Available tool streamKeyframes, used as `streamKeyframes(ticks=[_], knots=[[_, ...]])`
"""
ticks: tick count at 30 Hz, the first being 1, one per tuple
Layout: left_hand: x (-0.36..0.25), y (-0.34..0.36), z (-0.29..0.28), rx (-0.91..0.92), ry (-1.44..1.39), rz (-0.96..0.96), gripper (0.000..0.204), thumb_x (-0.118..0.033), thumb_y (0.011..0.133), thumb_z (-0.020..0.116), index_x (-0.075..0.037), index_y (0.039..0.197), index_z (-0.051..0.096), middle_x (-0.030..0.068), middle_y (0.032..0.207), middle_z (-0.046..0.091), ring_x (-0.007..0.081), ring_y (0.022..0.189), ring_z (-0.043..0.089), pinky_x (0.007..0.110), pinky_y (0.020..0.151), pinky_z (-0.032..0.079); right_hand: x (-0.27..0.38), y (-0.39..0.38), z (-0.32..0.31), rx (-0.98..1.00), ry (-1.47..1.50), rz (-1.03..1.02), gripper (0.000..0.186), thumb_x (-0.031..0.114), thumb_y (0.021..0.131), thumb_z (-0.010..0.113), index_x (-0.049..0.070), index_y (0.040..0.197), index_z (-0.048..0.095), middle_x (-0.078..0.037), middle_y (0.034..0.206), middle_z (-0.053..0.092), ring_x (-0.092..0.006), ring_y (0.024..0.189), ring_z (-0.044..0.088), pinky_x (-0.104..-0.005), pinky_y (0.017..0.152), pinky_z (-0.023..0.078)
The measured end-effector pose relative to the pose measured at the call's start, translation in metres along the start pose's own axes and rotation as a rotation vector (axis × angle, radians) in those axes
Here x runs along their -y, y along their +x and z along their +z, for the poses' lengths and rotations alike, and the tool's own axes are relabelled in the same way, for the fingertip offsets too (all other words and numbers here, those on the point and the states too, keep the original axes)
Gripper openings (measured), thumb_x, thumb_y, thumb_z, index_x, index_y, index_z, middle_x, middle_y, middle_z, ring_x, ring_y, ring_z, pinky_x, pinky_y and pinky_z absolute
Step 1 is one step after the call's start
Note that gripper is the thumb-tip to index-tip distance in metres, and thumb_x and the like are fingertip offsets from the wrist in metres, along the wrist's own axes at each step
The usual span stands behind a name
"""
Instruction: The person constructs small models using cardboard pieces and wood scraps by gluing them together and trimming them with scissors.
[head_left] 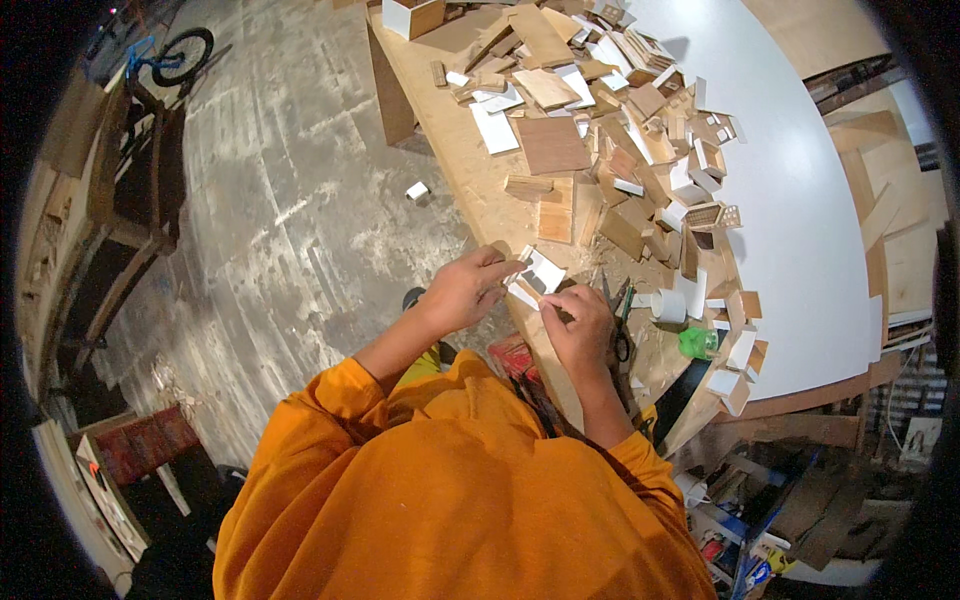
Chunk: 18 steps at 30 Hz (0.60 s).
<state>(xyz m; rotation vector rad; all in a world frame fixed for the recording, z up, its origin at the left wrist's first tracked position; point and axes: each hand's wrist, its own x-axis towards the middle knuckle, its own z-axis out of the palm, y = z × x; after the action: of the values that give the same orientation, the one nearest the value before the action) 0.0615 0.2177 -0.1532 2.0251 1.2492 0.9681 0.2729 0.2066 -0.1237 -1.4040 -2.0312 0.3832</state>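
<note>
At the near edge of the wooden worktable (455,150), my left hand (468,290) is closed on a small white piece (543,267) with thin pale wood strips along it. My right hand (578,330) pinches the lower right end of the same piece, thumb and index finger close together. Just right of my right hand lie black-handled scissors (622,346), partly hidden, a white cylinder like a roll (668,305) and a green plastic container (698,343).
Many small wood and white offcuts (550,145) pile up on the table, beside a large white board (790,220). A small white piece (416,189) lies on the concrete floor. A wooden bench (110,250) and a bicycle wheel (183,57) stand at left, cluttered tools (750,530) at lower right.
</note>
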Motion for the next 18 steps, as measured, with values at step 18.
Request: streamKeyframes(ticks=[18], knots=[[0.012, 0.002, 0.01, -0.027, -0.064, 0.01, 0.042, -0.002, 0.074, 0.067, -0.008, 0.115, 0.063, 0.0136, 0.111, 0.062, 0.0353, 0.092, 0.063, 0.039, 0.077, 0.054, 0.003, 0.003, 0.005, 0.014, -0.103, -0.082, 0.009, 0.007, 0.069, 0.074, 0.009, 0.076, 0.07, -0.006, 0.078, 0.061, -0.027, 0.076, 0.059, -0.0388, 0.071, 0.046]])
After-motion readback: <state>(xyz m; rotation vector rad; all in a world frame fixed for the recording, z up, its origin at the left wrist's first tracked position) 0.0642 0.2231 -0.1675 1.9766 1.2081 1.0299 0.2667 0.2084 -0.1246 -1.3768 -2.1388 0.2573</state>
